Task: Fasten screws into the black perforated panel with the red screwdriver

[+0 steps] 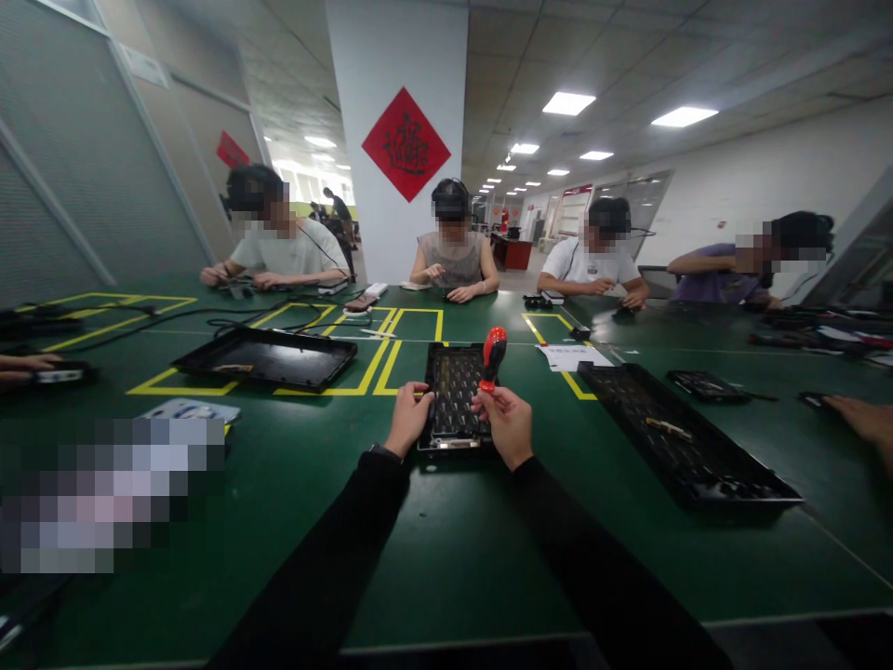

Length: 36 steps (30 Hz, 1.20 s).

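Directly ahead lies a black rectangular casing (pixel 450 395) with rows of small shiny marks inside and a pale metallic strip at its near end. My left hand (pixel 411 419) grips the casing's left edge, with its thumb over the rim. A screwdriver (pixel 494 358) with a red and black handle stands nearly upright above the casing's right side. The fingers of my right hand (pixel 508 421) are closed round the lower part of the screwdriver. Its tip is hidden behind my fingers, so whether it touches a screw cannot be seen.
A black tray (pixel 272 358) lies to the left and a longer black tray (pixel 687 433) to the right, holding small parts. A paper sheet (pixel 576 357) and a black device (pixel 708 385) lie nearby. Cables (pixel 167 321) cross the green table (pixel 446 558). Several people sit around it.
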Motion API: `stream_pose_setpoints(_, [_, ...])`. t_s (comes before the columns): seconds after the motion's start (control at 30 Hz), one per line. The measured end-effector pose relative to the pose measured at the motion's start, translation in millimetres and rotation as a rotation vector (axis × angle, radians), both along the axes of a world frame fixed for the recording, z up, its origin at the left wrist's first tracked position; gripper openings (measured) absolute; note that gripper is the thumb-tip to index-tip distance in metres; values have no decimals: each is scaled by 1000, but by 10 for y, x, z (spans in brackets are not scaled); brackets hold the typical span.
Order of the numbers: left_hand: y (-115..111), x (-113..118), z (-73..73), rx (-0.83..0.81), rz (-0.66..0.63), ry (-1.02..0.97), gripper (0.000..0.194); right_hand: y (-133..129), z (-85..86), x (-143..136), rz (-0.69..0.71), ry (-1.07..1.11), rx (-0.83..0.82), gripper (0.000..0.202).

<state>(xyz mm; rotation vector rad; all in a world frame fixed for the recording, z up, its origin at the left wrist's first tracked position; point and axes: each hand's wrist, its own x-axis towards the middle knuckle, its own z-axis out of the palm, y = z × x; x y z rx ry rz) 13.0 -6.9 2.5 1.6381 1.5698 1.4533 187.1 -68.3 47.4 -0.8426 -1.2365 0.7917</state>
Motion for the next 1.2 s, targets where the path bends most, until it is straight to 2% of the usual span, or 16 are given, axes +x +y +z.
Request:
stream_pose_setpoints(0.23, [3, 6, 9, -1, -4, 2, 20, -36, 13, -8, 13, -127, 36, 29])
stream_pose_setpoints(0.57, [2, -2, -13, 10, 2, 10, 21, 19, 17, 21, 181, -34, -61, 29])
stream_pose_setpoints(1.03, [10, -5, -4, -6, -10, 4, 20, 7, 17, 14, 95, -58, -23, 26])
stream_pose_setpoints(1.2, [23, -4, -22, 1, 1, 7, 21, 23, 9, 30, 149, -80, -14, 31])
